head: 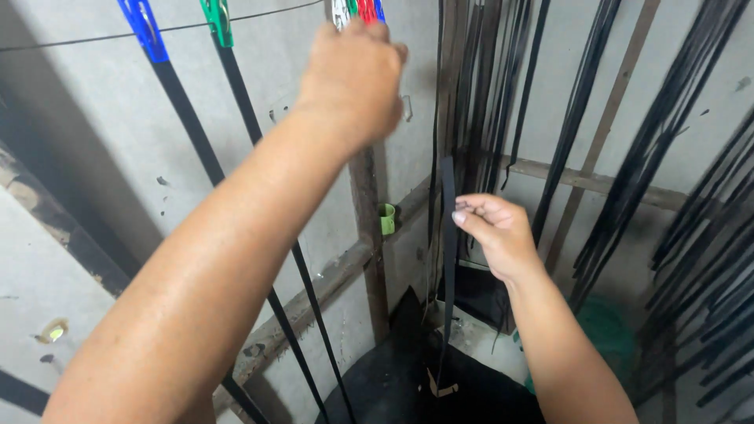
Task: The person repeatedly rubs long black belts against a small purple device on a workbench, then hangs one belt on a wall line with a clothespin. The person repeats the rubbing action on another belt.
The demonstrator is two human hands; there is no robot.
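left hand: up at the top centre of the frame (pixel 349 78), fingers curled shut around the bunch of coloured clips (pixel 360 9) on the wire line; can't really see which clip it's got, the knuckles cover most of it.

right hand: middle of the frame, a bit right (pixel 491 232), fingertips pinched on the black strip.

black strip: the one being held (pixel 448 259) hangs pretty much straight up and down, long axis vertical, upper end just above the pinch, lower end pointing down at the dark heap at the bottom centre. Its tail near the bottom has a pale bit on it.

clipped strips: blue clip (pixel 144 27) and green clip (pixel 217 22) in the upper left each hold a black strip (pixel 196 133) that runs diagonally down toward the bottom centre.

wire line: thin wire (pixel 94 36) across the top left, clips hang off it.

background: loads more black strips (pixel 675 157) hanging on the right side, grey wall (pixel 71 102), wooden post (pixel 369 228) with a small green thing (pixel 387 219) on it.
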